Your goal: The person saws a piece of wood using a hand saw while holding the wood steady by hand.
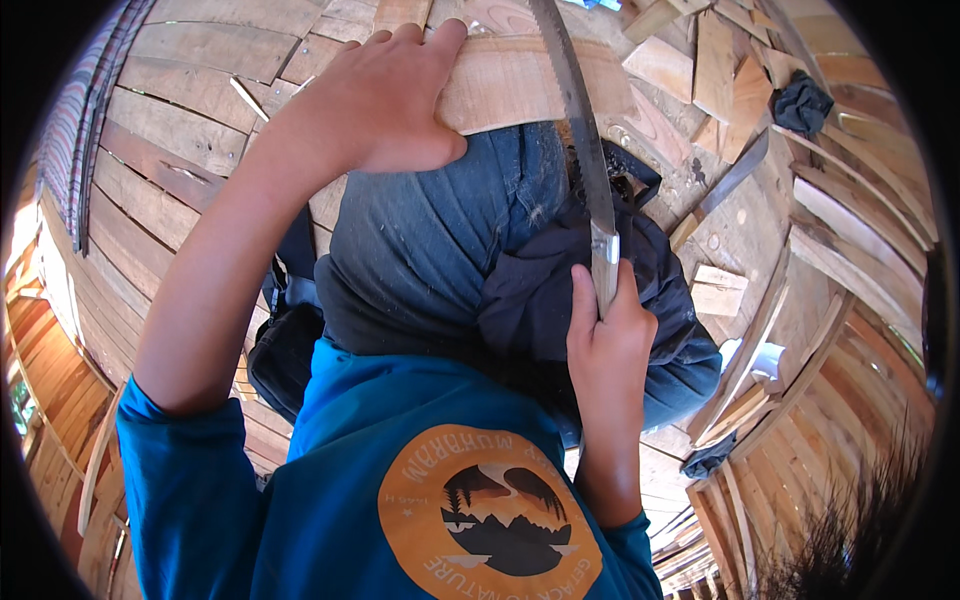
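Observation:
A pale wooden board (505, 85) lies crosswise by my bent knee, at the top middle of the head view. My left hand (395, 105) is closed over the board's left end, its thumb along the near edge and its fingers over the far side. In my right hand (612, 335) is the light-coloured handle of a handsaw (578, 110), with thumb and fingers wrapped round it. The long toothed blade points away from me and crosses over the right part of the board. Whether the teeth touch the wood I cannot tell.
Offcuts (662, 68) and several curved wooden strips (860, 255) lie to the right. A long-bladed knife (738, 178) rests among them, near a dark cloth (802, 103). At my left hip is a black bag (285, 360); plank flooring (165, 110) runs beneath.

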Tool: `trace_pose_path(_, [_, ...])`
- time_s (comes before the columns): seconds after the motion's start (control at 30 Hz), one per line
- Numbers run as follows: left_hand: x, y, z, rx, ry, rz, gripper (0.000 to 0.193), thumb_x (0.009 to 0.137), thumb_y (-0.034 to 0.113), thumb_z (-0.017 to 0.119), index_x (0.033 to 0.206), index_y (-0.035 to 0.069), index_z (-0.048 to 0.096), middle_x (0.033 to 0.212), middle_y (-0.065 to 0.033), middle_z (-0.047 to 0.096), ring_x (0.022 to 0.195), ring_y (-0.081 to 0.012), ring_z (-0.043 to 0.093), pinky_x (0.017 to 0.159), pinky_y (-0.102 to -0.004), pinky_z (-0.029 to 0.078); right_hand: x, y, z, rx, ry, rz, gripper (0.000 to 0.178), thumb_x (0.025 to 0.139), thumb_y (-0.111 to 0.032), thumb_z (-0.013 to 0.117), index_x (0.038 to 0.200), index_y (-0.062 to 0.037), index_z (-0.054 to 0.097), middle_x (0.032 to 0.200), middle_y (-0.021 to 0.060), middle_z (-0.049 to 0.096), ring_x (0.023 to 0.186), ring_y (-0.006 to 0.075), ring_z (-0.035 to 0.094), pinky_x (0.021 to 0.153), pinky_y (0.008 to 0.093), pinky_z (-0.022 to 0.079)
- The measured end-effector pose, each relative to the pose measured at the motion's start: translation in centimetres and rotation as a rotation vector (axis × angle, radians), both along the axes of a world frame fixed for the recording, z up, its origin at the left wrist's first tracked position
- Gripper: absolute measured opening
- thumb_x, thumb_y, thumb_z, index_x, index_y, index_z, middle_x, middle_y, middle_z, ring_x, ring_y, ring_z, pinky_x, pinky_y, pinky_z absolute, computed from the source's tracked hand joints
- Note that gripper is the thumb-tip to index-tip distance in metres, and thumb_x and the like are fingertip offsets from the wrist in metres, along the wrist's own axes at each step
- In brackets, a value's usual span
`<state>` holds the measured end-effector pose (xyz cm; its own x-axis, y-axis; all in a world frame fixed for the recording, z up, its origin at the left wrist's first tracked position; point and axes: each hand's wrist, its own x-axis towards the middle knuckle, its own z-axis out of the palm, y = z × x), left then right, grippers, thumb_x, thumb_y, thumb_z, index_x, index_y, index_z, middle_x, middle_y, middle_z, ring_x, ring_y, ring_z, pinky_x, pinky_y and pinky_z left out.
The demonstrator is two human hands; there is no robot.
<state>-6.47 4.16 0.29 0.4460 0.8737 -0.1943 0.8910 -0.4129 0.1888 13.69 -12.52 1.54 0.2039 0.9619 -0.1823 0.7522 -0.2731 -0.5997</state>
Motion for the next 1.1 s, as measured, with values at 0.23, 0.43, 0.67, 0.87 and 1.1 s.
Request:
trace_pose_path(0.23, [0.6, 2.6, 5.1, -0.454, -0.031, 0.021, 0.078, 0.071, 0.033, 0.072, 0.129, -0.009, 0.041, 0.118, -0.0358, 0.053, 0.115, -0.0461, 0.055, 0.1, -0.0454, 0.044, -0.1, 0.6, -0.2, 0.045, -0.014, 0.018, 0.017, 0.097, -0.018, 0.06, 0.093, -0.0026, 0.054, 0.06, 0.0218, 0.057, 0.058, 0.0416, 0.063, 0.046, 0.046, 0.044])
trace_pose_path(0.43, [1.3, 2.3, 5.0, -0.509, -0.007, 0.127, 0.071, 0.069, 0.028, 0.069, 0.121, -0.01, 0.041, 0.114, -0.0343, 0.055, 0.111, -0.0469, 0.056, 0.097, -0.0456, 0.046, -0.5, 1.4, -0.1, 0.046, -0.038, 0.012, 0.018, 0.097, -0.019, 0.059, 0.094, -0.0022, 0.054, 0.061, 0.0221, 0.058, 0.06, 0.0415, 0.063, 0.047, 0.0453, 0.045])
trace_pose_path(0.67, [0.9, 2.6, 4.3, -0.416, -0.011, 0.016, 0.07, 0.07, 0.029, 0.067, 0.121, -0.011, 0.041, 0.112, -0.0358, 0.055, 0.11, -0.0461, 0.057, 0.096, -0.0455, 0.046, -0.1, 0.5, 0.1, 0.026, -0.03, 0.016, 0.017, 0.097, -0.019, 0.059, 0.094, -0.0026, 0.054, 0.062, 0.0227, 0.058, 0.06, 0.0426, 0.063, 0.047, 0.0458, 0.045])
trace_pose_path(0.87, [0.8, 2.4, 3.1, -0.388, 0.004, 0.072, 0.069, 0.068, 0.028, 0.068, 0.12, -0.009, 0.043, 0.114, -0.0342, 0.055, 0.111, -0.047, 0.055, 0.096, -0.0466, 0.046, -0.6, 2.3, 0.5, 0.054, -0.066, 0.024, 0.017, 0.097, -0.018, 0.059, 0.094, -0.0026, 0.054, 0.062, 0.0237, 0.058, 0.061, 0.0434, 0.062, 0.048, 0.0465, 0.045])
trace_pose_path(1.1, [1.0, 2.4, 4.8, -0.455, -0.047, 0.026, 0.068, 0.069, 0.027, 0.067, 0.121, -0.009, 0.042, 0.114, -0.0346, 0.053, 0.113, -0.0484, 0.053, 0.1, -0.0471, 0.043, 0.1, -0.6, 1.1, -0.003, 0.011, -0.017, 0.017, 0.096, -0.018, 0.061, 0.095, -0.0017, 0.053, 0.062, 0.0248, 0.055, 0.061, 0.0444, 0.061, 0.048, 0.0474, 0.043])
